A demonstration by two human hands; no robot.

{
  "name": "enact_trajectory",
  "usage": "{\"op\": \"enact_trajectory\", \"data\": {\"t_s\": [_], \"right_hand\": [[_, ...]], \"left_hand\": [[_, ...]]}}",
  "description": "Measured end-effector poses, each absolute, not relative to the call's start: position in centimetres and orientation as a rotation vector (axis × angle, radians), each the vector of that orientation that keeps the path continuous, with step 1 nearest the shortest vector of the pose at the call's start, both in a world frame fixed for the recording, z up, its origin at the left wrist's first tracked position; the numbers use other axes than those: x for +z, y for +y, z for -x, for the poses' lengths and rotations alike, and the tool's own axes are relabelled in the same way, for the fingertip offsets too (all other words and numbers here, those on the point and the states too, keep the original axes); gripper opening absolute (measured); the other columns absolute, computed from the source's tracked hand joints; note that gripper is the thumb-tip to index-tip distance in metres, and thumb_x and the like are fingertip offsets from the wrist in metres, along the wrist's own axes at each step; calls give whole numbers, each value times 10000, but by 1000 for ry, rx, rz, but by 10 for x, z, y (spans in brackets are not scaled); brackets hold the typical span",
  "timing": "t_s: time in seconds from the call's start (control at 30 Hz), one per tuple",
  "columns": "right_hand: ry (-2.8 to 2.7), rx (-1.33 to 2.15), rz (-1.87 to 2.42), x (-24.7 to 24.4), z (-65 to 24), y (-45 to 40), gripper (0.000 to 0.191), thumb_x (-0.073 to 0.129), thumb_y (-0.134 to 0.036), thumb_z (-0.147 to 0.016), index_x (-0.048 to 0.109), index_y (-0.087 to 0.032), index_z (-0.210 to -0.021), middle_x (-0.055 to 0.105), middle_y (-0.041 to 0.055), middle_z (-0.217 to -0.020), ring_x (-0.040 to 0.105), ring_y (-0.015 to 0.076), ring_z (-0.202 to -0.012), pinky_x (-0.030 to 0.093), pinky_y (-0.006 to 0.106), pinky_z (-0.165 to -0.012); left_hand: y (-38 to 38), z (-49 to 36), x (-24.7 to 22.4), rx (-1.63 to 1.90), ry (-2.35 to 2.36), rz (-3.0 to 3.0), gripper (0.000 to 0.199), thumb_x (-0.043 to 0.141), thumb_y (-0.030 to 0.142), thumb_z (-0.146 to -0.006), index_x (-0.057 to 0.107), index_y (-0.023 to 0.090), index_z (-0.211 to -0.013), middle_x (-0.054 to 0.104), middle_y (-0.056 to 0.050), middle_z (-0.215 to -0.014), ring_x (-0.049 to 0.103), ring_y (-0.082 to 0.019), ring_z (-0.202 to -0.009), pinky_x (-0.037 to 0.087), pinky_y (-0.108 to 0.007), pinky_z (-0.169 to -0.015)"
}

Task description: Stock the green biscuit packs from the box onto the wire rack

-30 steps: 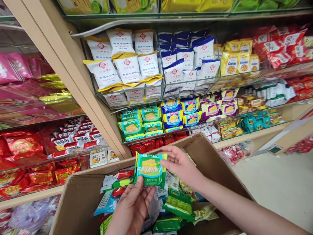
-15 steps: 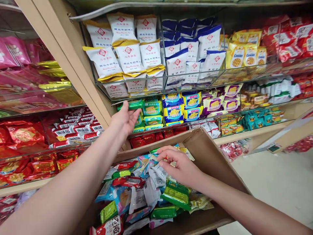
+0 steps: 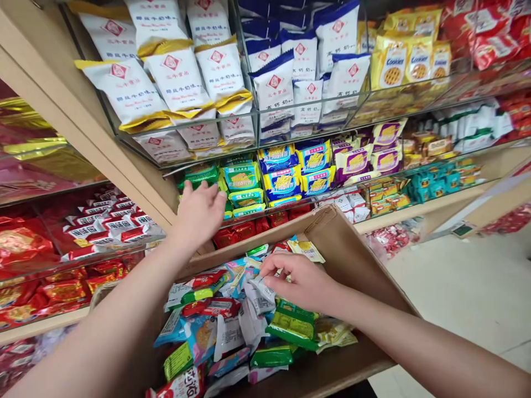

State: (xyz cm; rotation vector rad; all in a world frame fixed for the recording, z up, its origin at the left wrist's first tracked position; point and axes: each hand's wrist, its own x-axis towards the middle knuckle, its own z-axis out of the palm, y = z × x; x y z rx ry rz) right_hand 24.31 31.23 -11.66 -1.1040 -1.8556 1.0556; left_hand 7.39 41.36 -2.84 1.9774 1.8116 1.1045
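My left hand [image 3: 201,213] reaches to the shelf, fingers extended and apart, over green biscuit packets [image 3: 202,176] in the left compartment. It holds nothing that I can see, though its fingertips partly cover the packets. Below, my right hand [image 3: 301,281] hovers inside the cardboard box [image 3: 357,260]. Its fingers are loosely curled with a gap to the thumb, just by a white snack packet [image 3: 260,296]; whether they touch is unclear. Mixed packets fill the box, among them a green packet [image 3: 293,325] and a cream-yellow packet [image 3: 306,250] near the back wall.
White packets with yellow edges [image 3: 176,74] and blue-edged white packets [image 3: 271,83] stand in clear bins above. Blue-and-yellow packets [image 3: 282,183] sit right of the green ones. A wooden upright [image 3: 89,127] divides the shelves at left. Pale floor [image 3: 452,298] lies at right.
My left hand has turned palm-down, its fingers now spread over the green packets; the green packet by its fingers lies on the shelf. My right hand stays over the box. The view has shifted closer.
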Motion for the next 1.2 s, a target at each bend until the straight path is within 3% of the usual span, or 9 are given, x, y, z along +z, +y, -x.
{"op": "enact_trajectory", "data": {"t_s": [0.1,0.2,0.33,0.5,0.77,0.9,1.03,1.2], "right_hand": [[-1881,1090,1099,-119,-242,311,91,552,-140,-770,624,-169,-816,643,19,-863,587,128,-764,422,218,-616],[-1907,1079,1107,-122,-243,311,103,558,-133,-759,631,-166,-824,652,22,-856,595,134,-771,432,227,-651],[-1927,1076,1130,-125,-246,314,111,556,-143,-761,640,-164,-831,660,23,-846,600,134,-755,438,225,-656],[-1952,1085,1162,-128,-247,316,119,556,-163,-758,648,-180,-831,673,10,-811,603,129,-704,433,213,-610],[-2017,1115,1197,-130,-247,317,129,570,-186,-757,661,-185,-849,685,13,-811,619,143,-727,440,226,-625],[-2089,1140,1217,-128,-245,316,140,582,-190,-758,667,-175,-868,690,32,-846,621,163,-756,451,250,-674],[-2148,1108,1254,-127,-242,317,144,600,-184,-749,675,-168,-871,693,43,-865,618,182,-787,438,258,-685],[-2220,1076,1207,-131,-242,318,134,609,-196,-746,680,-182,-859,699,41,-868,614,200,-810,408,269,-681]], "left_hand": [[422,-72,-39,812,1950,-2280,533,465,388,-816,493,43,-1220,360,-238,-1393,187,-408,-1336,35,-645,-1053],[437,-73,-42,622,2066,-2438,647,339,474,-861,338,45,-1345,256,-227,-1450,170,-403,-1341,69,-667,-1033],[450,-82,-34,439,2219,-2554,685,267,530,-866,366,38,-1332,320,-257,-1408,245,-419,-1306,160,-634,-1029],[451,-87,-28,442,2324,-2594,804,275,624,-820,365,0,-1320,504,-312,-1159,455,-444,-1128,360,-550,-931],[448,-77,-39,417,2168,-2768,746,244,630,-825,404,88,-1312,357,-265,-1336,381,-437,-1200,255,-607,-996],[450,-76,-37,468,2121,-2737,737,257,618,-831,353,101,-1347,390,-258,-1319,367,-434,-1204,252,-649,-971],[458,-71,-33,481,2136,-2760,713,297,604,-825,419,93,-1308,421,-256,-1268,364,-446,-1186,309,-608,-954],[473,-58,-22,179,1973,-2819,674,285,557,-850,404,59,-1289,372,-254,-1309,333,-415,-1238,295,-502,-1016]]}}
